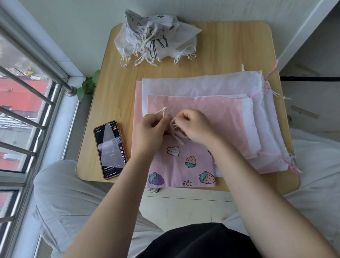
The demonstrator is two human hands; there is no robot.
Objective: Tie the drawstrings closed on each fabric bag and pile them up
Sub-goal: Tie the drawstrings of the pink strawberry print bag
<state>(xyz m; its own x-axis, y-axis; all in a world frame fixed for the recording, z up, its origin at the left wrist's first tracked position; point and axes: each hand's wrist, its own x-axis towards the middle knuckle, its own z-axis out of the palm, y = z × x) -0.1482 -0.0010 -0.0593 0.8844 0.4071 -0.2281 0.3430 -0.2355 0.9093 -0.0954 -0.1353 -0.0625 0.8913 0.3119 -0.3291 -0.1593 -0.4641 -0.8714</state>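
Both hands, left hand [153,126] and right hand [194,125], fingers pinching thin cream drawstrings [174,126] above strawberry-print pink fabric bag [180,166].

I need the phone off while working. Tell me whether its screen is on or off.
On. The phone lies face up on the table, left of the bags, and its screen is lit, showing a picture with text and icons.

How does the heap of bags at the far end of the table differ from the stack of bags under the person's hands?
The far heap is bunched and crumpled, mouths gathered and cords dangling; the near stack lies flat and spread out. The far heap is white with dark prints; the near stack is pink and plain white, and the strawberry bag lies on it. Nobody touches the heap; the left hand and right hand pinch cords above the stack. Both rest on the wooden table.
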